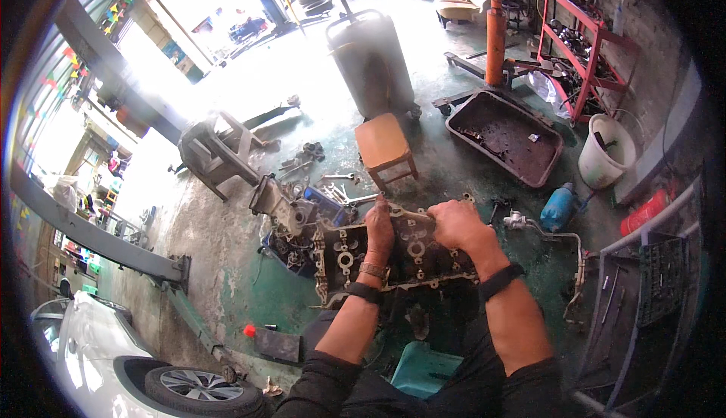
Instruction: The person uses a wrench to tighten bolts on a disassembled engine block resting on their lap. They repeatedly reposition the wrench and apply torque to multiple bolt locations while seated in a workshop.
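Grey, machined metal makes up the broad engine block point(412, 264), which lies directly in front of the person, under both hands, its long axis running from left to right across the two forearms. The left hand point(380, 235) is just left of its middle, the right hand point(458, 225) nearer its right end, both toward the far edge. Each hand has its fingers bent inward, the right rounded like a fist; whether either is closed around something small cannot be told.

The block's upper face is flat-rimmed and uneven, with round openings, small bolt holes and dark, oily-looking hollows. Beyond it lie slim, shiny wrenches point(344, 191) near a blue plastic box point(327, 206), and a squarish wooden stool point(382, 142). To the right, a bent metal pipe point(578, 255) and a rounded blue bottle point(558, 208) rest on the stained green floor point(249, 285).
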A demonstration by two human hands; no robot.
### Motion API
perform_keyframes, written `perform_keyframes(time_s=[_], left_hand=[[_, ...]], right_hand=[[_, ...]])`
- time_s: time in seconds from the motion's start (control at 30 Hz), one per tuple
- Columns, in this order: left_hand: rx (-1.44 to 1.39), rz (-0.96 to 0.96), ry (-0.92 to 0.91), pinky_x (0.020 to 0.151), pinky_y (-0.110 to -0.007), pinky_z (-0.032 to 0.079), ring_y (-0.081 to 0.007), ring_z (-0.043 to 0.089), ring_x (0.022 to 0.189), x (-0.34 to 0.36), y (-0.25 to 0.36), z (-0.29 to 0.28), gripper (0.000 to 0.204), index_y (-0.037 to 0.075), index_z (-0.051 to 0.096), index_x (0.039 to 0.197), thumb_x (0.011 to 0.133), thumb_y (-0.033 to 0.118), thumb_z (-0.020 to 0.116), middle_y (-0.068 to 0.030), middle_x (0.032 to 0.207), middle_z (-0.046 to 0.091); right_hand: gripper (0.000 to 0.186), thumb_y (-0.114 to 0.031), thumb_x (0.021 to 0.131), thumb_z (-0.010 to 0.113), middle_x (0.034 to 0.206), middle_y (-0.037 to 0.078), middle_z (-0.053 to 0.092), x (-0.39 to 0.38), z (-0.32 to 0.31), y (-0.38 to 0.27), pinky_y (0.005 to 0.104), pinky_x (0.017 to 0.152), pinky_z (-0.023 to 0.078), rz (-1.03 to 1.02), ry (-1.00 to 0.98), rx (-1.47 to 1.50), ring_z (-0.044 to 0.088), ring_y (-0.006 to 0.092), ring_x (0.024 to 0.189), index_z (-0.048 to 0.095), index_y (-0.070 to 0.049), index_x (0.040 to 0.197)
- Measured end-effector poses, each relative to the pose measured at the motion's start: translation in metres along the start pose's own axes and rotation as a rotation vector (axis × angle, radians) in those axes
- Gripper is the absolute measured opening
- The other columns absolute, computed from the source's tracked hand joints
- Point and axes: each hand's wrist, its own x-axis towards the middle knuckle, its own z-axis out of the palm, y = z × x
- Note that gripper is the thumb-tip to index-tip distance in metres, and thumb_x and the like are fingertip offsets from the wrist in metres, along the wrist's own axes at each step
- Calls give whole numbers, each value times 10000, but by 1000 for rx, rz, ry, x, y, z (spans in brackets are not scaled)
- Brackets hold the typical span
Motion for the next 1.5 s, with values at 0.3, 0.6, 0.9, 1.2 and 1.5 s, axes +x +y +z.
perform_keyframes(time_s=[0.3,0.6,0.9,1.2,1.5], left_hand=[[138,-7,-23,564,-400,385,-177,397,615,5,-1,9,376,-52,480,835,1043,231,346,-102,658,465],[211,298,93,560,-353,346,-142,304,635,-1,-14,15,448,21,426,704,1050,304,382,-39,647,333],[134,-18,64,596,-389,379,-185,364,638,5,-16,14,502,-32,480,766,1042,368,353,-92,645,411],[61,191,88,607,-345,381,-137,361,647,1,-29,20,471,-10,472,754,1028,367,400,-27,641,399],[-125,-124,82,567,-322,367,-114,362,629,0,-9,19,446,13,492,765,1030,362,409,3,637,391]], right_hand=[[408,-279,694,791,1070,173,683,-10,-18,35,443,886,516,273,77,125,648,340,1014,699,-64,1028],[779,-189,600,899,1146,290,574,4,4,41,477,923,492,372,435,303,576,435,1088,480,87,1195],[883,-209,610,908,1243,318,504,3,26,44,443,1006,438,432,535,500,508,421,1183,398,146,1237],[317,3,757,756,836,166,622,18,53,54,387,484,573,512,395,1327,654,264,659,538,96,966],[161,-83,897,603,893,182,649,15,53,37,466,604,588,484,534,1810,671,326,738,583,45,992]])
